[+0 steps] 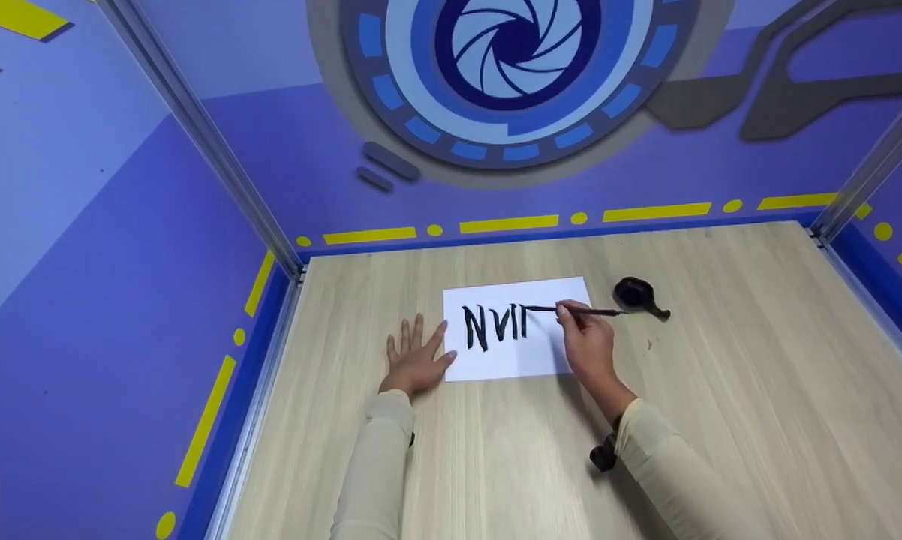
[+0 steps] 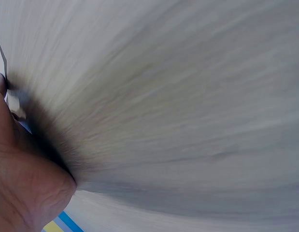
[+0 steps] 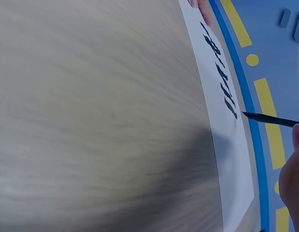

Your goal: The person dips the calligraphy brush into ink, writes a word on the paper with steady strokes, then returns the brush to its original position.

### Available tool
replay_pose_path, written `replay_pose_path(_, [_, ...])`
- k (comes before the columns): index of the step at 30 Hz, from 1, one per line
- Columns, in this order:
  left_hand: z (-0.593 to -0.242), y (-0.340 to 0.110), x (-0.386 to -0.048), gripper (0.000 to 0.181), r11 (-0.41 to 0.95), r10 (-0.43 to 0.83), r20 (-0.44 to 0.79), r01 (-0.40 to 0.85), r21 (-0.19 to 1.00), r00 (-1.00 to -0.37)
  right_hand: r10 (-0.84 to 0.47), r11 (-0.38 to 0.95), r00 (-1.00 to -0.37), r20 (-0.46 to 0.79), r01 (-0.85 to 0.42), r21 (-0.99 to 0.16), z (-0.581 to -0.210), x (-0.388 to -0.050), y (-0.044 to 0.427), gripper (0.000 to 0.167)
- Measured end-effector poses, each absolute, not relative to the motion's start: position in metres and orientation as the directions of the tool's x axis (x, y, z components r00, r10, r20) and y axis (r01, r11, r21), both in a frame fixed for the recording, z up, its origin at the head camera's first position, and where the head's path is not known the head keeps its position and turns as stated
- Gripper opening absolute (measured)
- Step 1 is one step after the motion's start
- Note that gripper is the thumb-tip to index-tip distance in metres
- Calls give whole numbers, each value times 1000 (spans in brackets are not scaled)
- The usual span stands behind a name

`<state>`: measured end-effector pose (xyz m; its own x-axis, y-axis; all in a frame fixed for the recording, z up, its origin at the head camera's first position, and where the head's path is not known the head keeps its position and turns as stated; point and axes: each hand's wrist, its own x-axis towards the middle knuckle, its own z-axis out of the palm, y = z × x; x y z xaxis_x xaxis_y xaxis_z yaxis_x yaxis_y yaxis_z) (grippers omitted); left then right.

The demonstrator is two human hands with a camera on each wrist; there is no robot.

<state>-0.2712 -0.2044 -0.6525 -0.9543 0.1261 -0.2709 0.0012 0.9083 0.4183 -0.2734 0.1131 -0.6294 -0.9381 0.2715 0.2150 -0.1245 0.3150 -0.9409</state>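
A white sheet of paper (image 1: 511, 360) lies on the wooden table with bold black strokes on its left half, a letter N followed by several slanted and upright lines. My right hand (image 1: 590, 345) pinches a dark writing brush (image 1: 586, 310), held nearly level with its tip pointing left at the top of the last stroke. In the right wrist view the brush tip (image 3: 250, 115) appears close to that stroke; whether it touches the paper I cannot tell. With fingers spread, my left hand (image 1: 417, 360) rests flat at the paper's left edge, thumb and index fingertip on its margin.
A black ink dish (image 1: 635, 292) with a short handle stands right of the paper, near the brush's back end. Small brownish specks (image 1: 650, 343) mark the table (image 1: 759, 360). Blue-purple panels (image 1: 271, 165) with yellow dashes enclose the back and sides.
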Motion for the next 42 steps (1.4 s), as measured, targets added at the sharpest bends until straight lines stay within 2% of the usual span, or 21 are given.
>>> replay_pose_path(10, [-654,-204,-272,70,900,129,-278,-6,436,-952,272,357,-927,258,-152,-922,-633,-277,109,19])
replay_pose_path(20, [-653,-203,-270,70,913,126,-262,9,407,-957,240,458,-944,228,-97,-884,-630,-278,112,22])
replay_pose_path(42, [-653,-204,-271,68,912,129,-256,13,410,-958,205,489,-936,286,-155,-858,-626,-259,120,16])
